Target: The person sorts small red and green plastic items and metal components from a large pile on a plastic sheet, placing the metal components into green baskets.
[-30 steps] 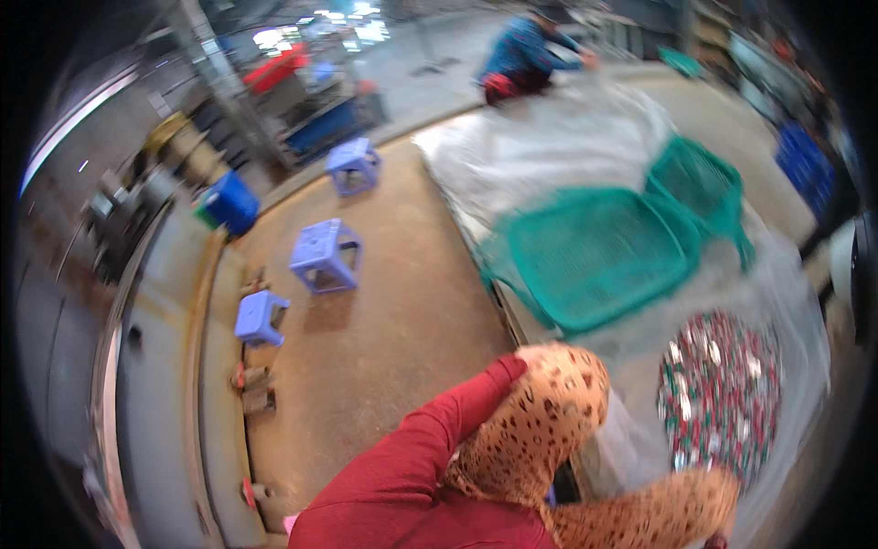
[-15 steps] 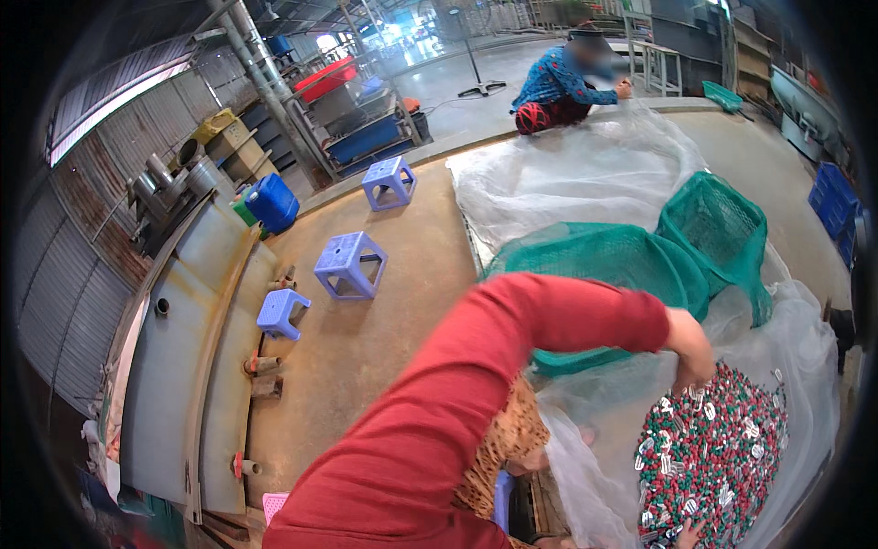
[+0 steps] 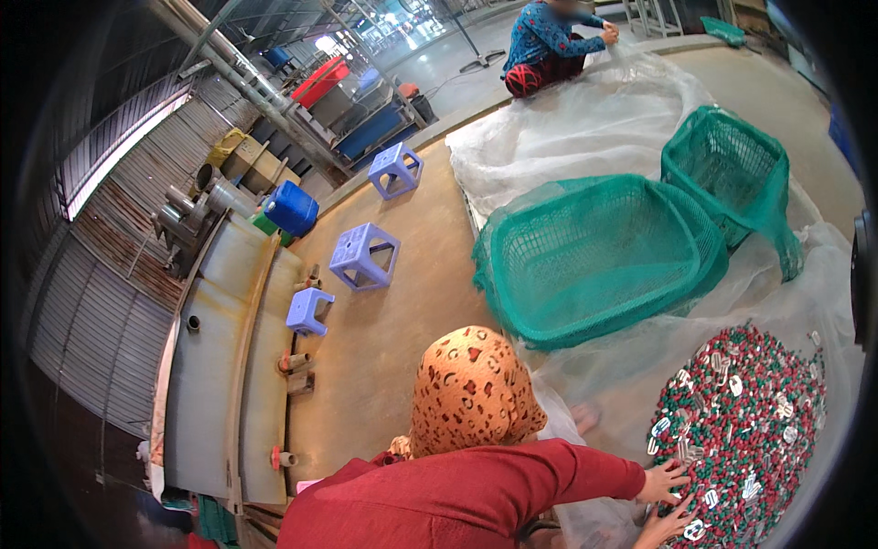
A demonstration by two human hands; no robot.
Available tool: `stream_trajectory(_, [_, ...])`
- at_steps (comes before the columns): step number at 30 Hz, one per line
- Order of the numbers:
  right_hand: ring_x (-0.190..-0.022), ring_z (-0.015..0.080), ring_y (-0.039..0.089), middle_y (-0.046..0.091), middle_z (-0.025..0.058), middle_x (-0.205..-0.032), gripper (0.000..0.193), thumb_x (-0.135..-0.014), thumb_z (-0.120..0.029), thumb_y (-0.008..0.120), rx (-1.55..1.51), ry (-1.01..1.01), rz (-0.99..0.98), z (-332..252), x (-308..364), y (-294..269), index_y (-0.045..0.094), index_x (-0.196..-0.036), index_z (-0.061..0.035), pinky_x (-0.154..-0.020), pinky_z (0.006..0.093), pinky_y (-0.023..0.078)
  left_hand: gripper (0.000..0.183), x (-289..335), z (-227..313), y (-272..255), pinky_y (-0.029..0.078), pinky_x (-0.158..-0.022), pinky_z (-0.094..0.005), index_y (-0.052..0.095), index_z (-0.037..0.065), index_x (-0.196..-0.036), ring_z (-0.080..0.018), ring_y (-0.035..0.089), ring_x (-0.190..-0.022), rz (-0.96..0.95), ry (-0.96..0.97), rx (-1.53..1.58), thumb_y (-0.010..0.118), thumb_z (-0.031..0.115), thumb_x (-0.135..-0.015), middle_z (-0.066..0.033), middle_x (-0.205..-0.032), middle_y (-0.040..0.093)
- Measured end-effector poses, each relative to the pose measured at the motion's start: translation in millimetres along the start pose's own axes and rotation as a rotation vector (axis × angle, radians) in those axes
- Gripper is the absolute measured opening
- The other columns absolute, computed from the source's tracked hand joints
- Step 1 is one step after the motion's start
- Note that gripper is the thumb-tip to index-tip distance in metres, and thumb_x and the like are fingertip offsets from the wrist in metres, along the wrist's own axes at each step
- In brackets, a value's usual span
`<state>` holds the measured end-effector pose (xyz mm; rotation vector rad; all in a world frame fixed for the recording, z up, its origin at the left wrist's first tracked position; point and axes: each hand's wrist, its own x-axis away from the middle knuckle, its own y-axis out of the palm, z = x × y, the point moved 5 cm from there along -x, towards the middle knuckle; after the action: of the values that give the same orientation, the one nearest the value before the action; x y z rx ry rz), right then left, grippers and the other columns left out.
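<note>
A broad pile of small red and green bead-like pieces (image 3: pixel 732 439) lies on white netting at the lower right. Flat white cut-out pieces are scattered over it. My left hand (image 3: pixel 662 482), at the end of a red sleeve, rests on the pile's near left edge with its fingers spread. Just below it, my right hand (image 3: pixel 666 525) lies on the same edge, fingers stretched out and apart. The two hands are close together. Neither visibly grips anything, though some fingertips are among the pieces. My knee in orange spotted cloth (image 3: pixel 474 389) is left of the pile.
Beyond the pile stand a large green basket (image 3: pixel 599 247) and a smaller green basket (image 3: pixel 732 165), both draped in green net. White netting (image 3: pixel 567 146) spreads farther back, where another person (image 3: pixel 549 46) sits. Purple stools (image 3: pixel 366 256) stand left, near a grey tank (image 3: pixel 201 384).
My left hand has come from the pile's far left edge to its near edge, beside my right hand. My left arm has lowered, uncovering the large basket and my knee. The view has shifted.
</note>
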<state>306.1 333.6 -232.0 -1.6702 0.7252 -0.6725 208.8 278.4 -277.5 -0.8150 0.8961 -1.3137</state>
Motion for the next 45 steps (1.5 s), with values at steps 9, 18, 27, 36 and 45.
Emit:
stream_trajectory(9, [-0.083,0.0252,0.056,0.049,0.0136,-0.108,0.049,-0.078,0.002,0.060,-0.727,0.055,-0.080,42,-24,50,0.053,-0.125,-0.0101,-0.067,0.0348,0.049,0.023,51,-35,-12,0.046,-0.078,-0.0383,0.062,0.017,-0.094,-0.0270,0.043,-0.108,0.058,-0.132,-0.205,0.062,0.025,-0.072,-0.0097,-0.113,0.047])
stream_trajectory(18, [-0.106,0.0205,0.049,0.043,0.0150,-0.126,0.051,-0.090,-0.006,0.051,-1.764,0.266,-0.194,-16,-14,-13,0.034,-0.138,-0.0058,-0.092,0.0327,0.043,0.037,31,-36,-84,0.050,-0.070,-0.0391,0.051,-0.004,-0.102,-0.0304,0.047,-0.103,0.213,-0.469,-0.134,0.061,0.009,-0.069,-0.0161,-0.103,0.050])
stream_trajectory(27, [-0.127,0.0389,0.032,0.028,0.0245,-0.141,0.075,-0.075,-0.020,0.065,-0.501,-0.398,-0.005,28,-23,32,0.031,-0.140,-0.0065,-0.106,0.0456,0.024,0.014,37,-27,-106,0.045,-0.048,-0.0285,0.045,0.007,-0.091,-0.0115,0.050,-0.059,0.261,-0.656,1.674,0.050,0.020,-0.089,0.0007,-0.072,0.047])
stream_trajectory(36, [-0.118,0.0377,0.041,0.036,0.0189,-0.132,0.066,-0.070,0.003,0.064,-0.376,-0.231,-0.035,8,-8,51,0.045,-0.131,-0.0143,-0.092,0.0428,0.040,0.054,63,-57,-53,0.048,-0.061,-0.0433,0.044,0.003,-0.098,-0.0318,0.059,-0.078,0.156,-0.747,0.481,0.076,0.031,-0.064,-0.0159,-0.083,0.057])
stream_trajectory(45, [-0.055,0.0071,0.047,0.060,0.0081,-0.092,0.037,-0.090,-0.015,0.053,-1.005,0.143,-0.114,57,-40,68,0.049,-0.124,-0.0004,-0.040,0.0197,0.039,0.035,72,-74,-11,0.053,-0.059,-0.0372,0.041,-0.002,-0.105,-0.0334,0.056,-0.085,0.209,-0.634,-0.044,0.057,0.007,-0.075,-0.0200,-0.098,0.049])
